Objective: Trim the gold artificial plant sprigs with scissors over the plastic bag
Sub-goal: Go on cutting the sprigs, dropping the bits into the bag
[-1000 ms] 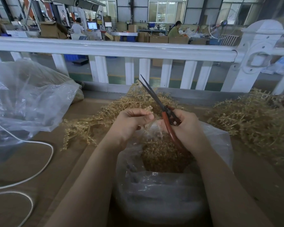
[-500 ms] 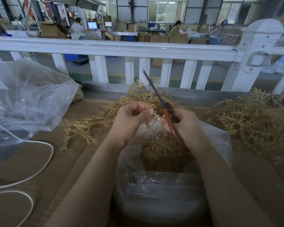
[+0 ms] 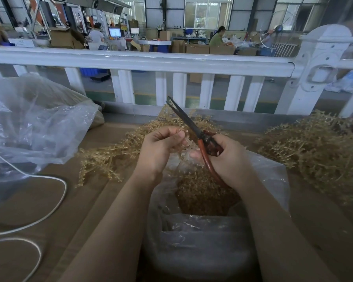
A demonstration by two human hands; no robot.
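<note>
My left hand (image 3: 159, 149) pinches a small gold sprig (image 3: 186, 142) between thumb and fingers, just above the mouth of the clear plastic bag (image 3: 204, 241). My right hand (image 3: 228, 159) grips red-handled scissors (image 3: 196, 131); their dark blades point up and to the left and are slightly parted. The sprig lies near the blades' pivot. Gold cuttings (image 3: 204, 196) fill the inside of the bag.
A heap of gold sprigs (image 3: 110, 157) lies left of my hands and a bigger heap (image 3: 314, 147) to the right, on brown cardboard (image 3: 49, 210). A large crumpled clear bag (image 3: 35, 123) and a white cable (image 3: 49, 212) lie at left. A white railing (image 3: 143, 60) runs behind.
The scissors tilted upright half a second ago and have now swung back to the left, blades slightly apart. My left hand rose a little and still pinches the sprig.
</note>
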